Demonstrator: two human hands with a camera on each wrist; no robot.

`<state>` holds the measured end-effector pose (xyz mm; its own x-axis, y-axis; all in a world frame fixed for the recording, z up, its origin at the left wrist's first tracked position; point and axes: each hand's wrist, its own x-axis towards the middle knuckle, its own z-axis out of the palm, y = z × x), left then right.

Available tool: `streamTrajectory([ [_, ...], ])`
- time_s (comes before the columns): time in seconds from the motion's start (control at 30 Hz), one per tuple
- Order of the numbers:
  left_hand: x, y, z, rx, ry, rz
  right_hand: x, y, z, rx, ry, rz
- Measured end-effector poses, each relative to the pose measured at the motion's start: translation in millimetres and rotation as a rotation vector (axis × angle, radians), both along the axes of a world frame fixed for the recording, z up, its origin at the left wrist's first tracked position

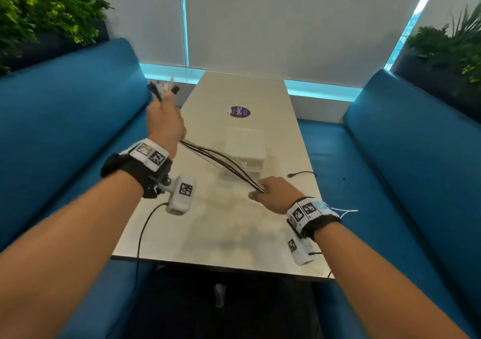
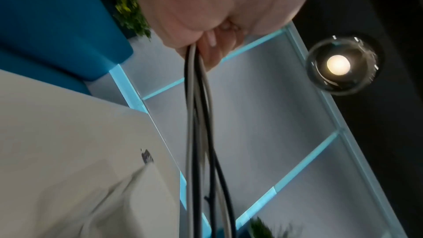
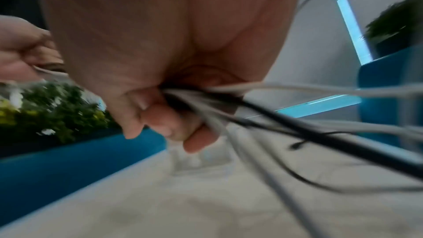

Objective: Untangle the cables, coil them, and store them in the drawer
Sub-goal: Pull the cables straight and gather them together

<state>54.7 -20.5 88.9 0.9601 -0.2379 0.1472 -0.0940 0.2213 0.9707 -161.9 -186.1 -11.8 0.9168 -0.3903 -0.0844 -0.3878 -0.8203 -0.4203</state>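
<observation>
A bundle of black and white cables [image 1: 223,162] stretches taut between my two hands above the table [image 1: 208,229]. My left hand [image 1: 165,122] is raised over the table's left edge and grips the bundle near its plug ends [image 1: 164,88], which stick up past the fist. My right hand [image 1: 270,191] is lower, near the table's right side, and grips the same cables [image 3: 206,100]; loose lengths trail off to the right. In the left wrist view the cables [image 2: 196,133] hang down from my curled fingers. A white drawer box [image 1: 246,151] stands on the table behind the bundle.
A black cable end [image 1: 299,174] lies loose on the table near the right edge. A purple sticker [image 1: 240,112] marks the far tabletop. Blue benches [image 1: 65,119] flank the table on both sides, with plants [image 1: 39,13] behind them. A lamp [image 2: 338,64] hangs overhead.
</observation>
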Motion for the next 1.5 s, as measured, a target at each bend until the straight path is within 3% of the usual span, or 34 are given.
streamTrajectory([
  [0.13, 78.8, 25.5, 5.9, -0.041, 0.072, 0.309, -65.4, -61.2, -37.7, -0.111, 0.286, -0.232],
  [0.2, 102.0, 35.4, -3.0, -0.053, 0.105, 0.373, -103.3, -86.9, -55.9, -0.096, 0.358, -0.369],
  [0.4, 96.2, 32.0, -40.9, 0.025, 0.151, 0.322, -152.1, -117.0, -76.8, -0.200, 0.360, -0.627],
  [0.6, 83.4, 25.9, -40.4, 0.115, 0.062, 0.326, -178.2, -126.0, -85.5, -0.177, 0.434, -0.759],
  [0.9, 81.1, 25.0, -54.1, 0.237, -0.012, 0.299, -216.3, -131.0, -130.7, -0.095, 0.577, -0.842],
  [1.03, 74.5, 24.3, -55.3, 0.314, -0.055, 0.270, -207.2, -127.8, -125.9, -0.094, 0.623, -0.796],
  [1.23, 68.2, 24.9, -50.1, 0.320, -0.092, 0.271, -188.1, -129.4, -111.0, -0.061, 0.522, -0.811],
  [1.4, 61.1, 22.6, -57.9, 0.316, -0.077, 0.243, -148.1, -141.2, -96.1, 0.025, 0.228, -0.703],
  [1.5, 56.4, 18.5, -60.5, 0.324, -0.078, 0.241, -121.9, -144.3, -87.1, 0.080, 0.143, -0.683],
])
